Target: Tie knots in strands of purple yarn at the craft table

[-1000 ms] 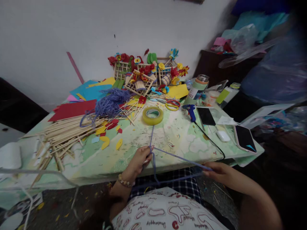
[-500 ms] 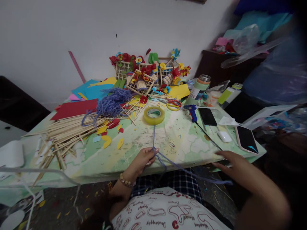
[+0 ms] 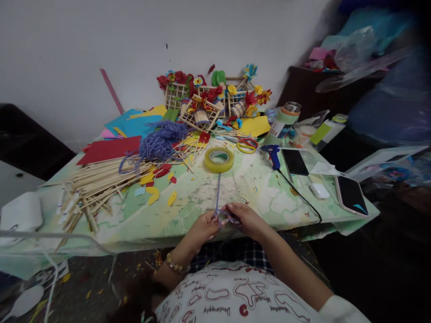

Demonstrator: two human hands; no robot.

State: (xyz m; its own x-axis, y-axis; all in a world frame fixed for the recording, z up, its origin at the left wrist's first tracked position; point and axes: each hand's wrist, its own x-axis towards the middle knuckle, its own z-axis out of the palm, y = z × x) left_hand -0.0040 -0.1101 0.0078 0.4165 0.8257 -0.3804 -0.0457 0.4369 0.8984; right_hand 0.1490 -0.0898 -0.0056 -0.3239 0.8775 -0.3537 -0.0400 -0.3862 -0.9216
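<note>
A purple yarn strand (image 3: 218, 190) runs taut from beneath a roll of clear yellowish tape (image 3: 219, 167) toward me, down to the table's front edge. There my left hand (image 3: 205, 227) pinches the yarn where the strands cross or loop. Right beside it, my right hand (image 3: 245, 218) has its fingers closed on the yarn too, bent over the loops. The fingertips of both hands nearly meet, and the exact shape of the loops between them is partly hidden.
A tangled purple yarn heap (image 3: 161, 141) lies by bamboo sticks (image 3: 101, 175) at left. Stick frames with paper flowers (image 3: 202, 105) stand along the wall. To the right are a blue glue gun (image 3: 272, 157), its cord, scissors (image 3: 247, 145), phones (image 3: 350, 194) and a bottle (image 3: 285, 120).
My right hand has come in from the far right to meet the left at the yarn. The long strand stretched out to the right is now gathered between the hands.
</note>
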